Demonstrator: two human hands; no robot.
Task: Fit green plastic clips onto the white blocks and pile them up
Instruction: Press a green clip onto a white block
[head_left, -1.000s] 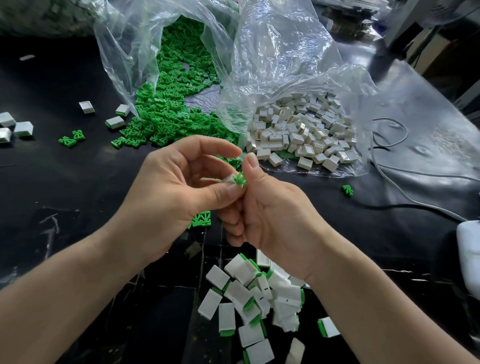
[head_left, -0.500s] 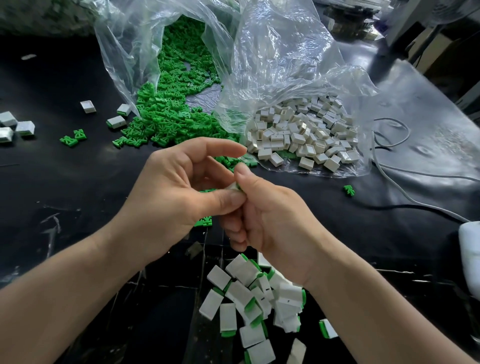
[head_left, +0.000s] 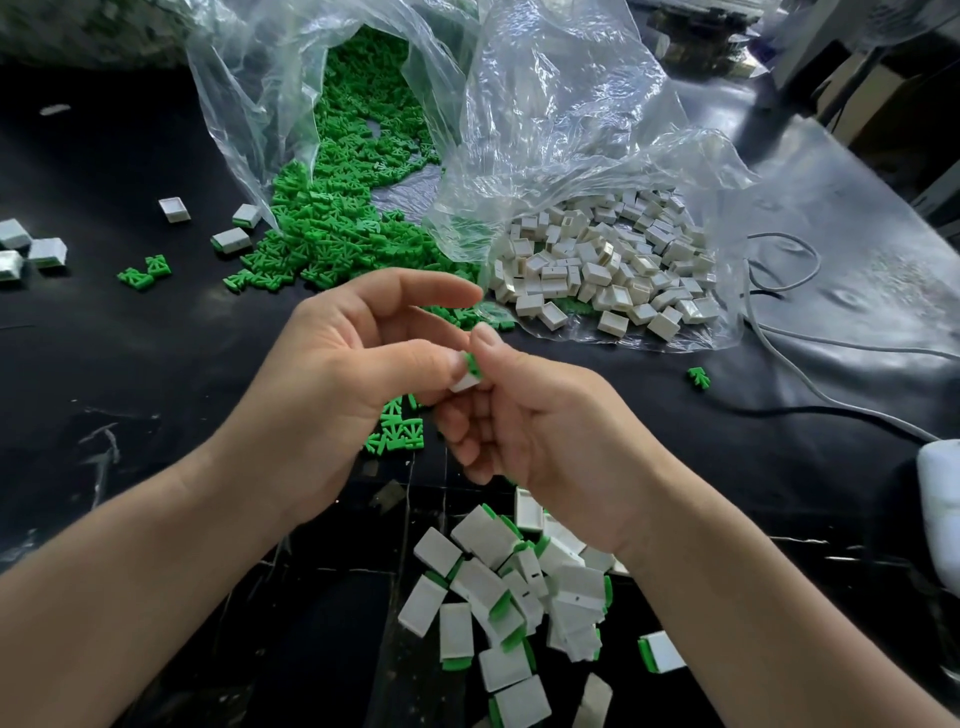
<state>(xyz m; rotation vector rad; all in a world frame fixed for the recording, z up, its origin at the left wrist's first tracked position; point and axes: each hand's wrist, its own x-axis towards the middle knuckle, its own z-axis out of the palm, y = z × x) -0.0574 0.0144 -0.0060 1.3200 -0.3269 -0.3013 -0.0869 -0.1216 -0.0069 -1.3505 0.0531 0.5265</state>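
Both hands meet at mid-frame over the black table (head_left: 130, 364). My left hand (head_left: 332, 395) and my right hand (head_left: 535, 421) pinch one white block (head_left: 464, 383) between thumbs and fingers, with a green clip (head_left: 472, 364) sitting at its top end. Below my wrists lies a pile of finished blocks with green clips (head_left: 524, 592). Loose green clips (head_left: 332, 223) spill from a clear bag at the back. Bare white blocks (head_left: 613, 265) lie in a second clear bag to the right.
A few clips (head_left: 397, 431) lie just under my left hand, and one stray clip (head_left: 698, 376) sits to the right. Stray blocks (head_left: 31, 249) and two clips (head_left: 145, 271) rest at the far left. Grey cables (head_left: 810, 338) and a white object (head_left: 940, 499) occupy the right side.
The hands dropped slightly and closed together. The green clip, sticking out a second ago, now sits down against the end of the white block, which shows below my left thumb.
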